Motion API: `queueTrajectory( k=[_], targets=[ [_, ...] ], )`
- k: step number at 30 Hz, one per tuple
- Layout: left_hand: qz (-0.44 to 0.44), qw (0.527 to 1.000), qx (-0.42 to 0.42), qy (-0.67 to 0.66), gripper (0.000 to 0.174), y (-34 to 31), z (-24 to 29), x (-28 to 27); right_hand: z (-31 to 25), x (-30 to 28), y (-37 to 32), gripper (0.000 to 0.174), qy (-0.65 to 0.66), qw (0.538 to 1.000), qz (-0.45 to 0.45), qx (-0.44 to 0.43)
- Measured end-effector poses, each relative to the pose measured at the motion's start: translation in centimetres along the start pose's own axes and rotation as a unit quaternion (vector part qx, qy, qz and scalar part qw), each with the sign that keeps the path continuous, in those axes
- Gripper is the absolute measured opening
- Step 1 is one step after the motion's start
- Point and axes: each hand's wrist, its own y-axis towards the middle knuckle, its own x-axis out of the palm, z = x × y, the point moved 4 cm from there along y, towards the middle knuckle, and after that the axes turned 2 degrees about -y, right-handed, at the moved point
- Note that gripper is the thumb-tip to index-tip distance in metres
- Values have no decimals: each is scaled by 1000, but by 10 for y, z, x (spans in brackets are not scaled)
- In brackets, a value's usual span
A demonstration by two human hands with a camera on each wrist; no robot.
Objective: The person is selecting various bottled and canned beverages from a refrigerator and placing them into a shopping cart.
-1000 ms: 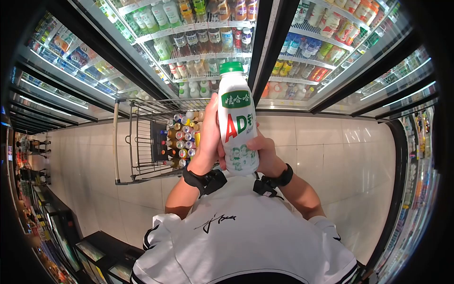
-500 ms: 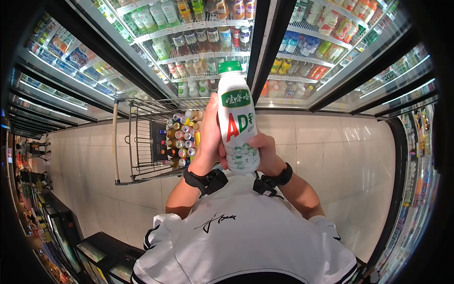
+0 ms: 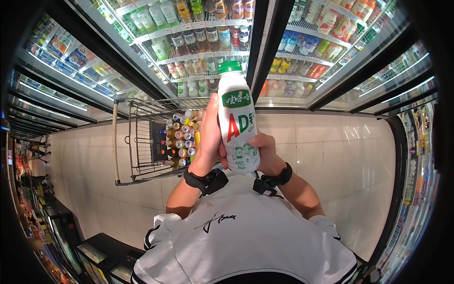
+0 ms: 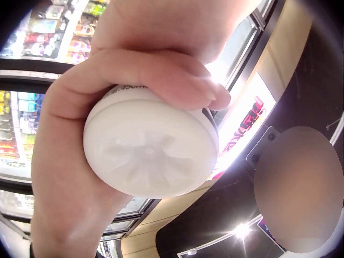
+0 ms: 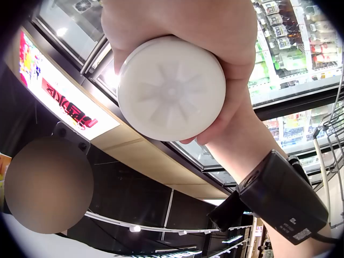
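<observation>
In the head view a white plastic milk drink bottle [image 3: 238,106] with a green cap and red and green lettering is held up in front of the chest, label towards me. My left hand [image 3: 208,142] grips its left side, thumb along the edge. Lower on the right side, my right hand [image 3: 267,154] holds it with the thumb on the printed figures; its other fingers are hidden behind. Both wrist views look up at the bottle's white base [image 4: 150,150], with fingers wrapped around it.
A wire shopping cart [image 3: 137,158] stands at the left, with many cans and bottles [image 3: 182,137] in it. Glass-door coolers with stocked shelves [image 3: 198,61] line the front. More shelving [image 3: 421,156] runs down the right side, and dark display cases [image 3: 101,253] stand at lower left.
The bottle's cap end has shifted very slightly to the left and its lower end slightly to the right. Both hands keep their hold, and the cart has not moved.
</observation>
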Motion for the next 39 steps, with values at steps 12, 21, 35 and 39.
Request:
queueTrajectory(
  k=[12,21,35,39],
  targets=[
    [30,997,29,68,64,-3,7,2,0,1,-2,56,17,1000,4,-6],
    [50,993,49,95,64,-5,14,10,-1,-1,-2,55,18,1000,2,-12],
    [63,993,46,89,63,0,12,9,-4,-2,-1,56,18,1000,16,-7],
    [41,995,23,93,63,5,8,4,-4,-2,0,56,17,1000,11,-6]
  ],
)
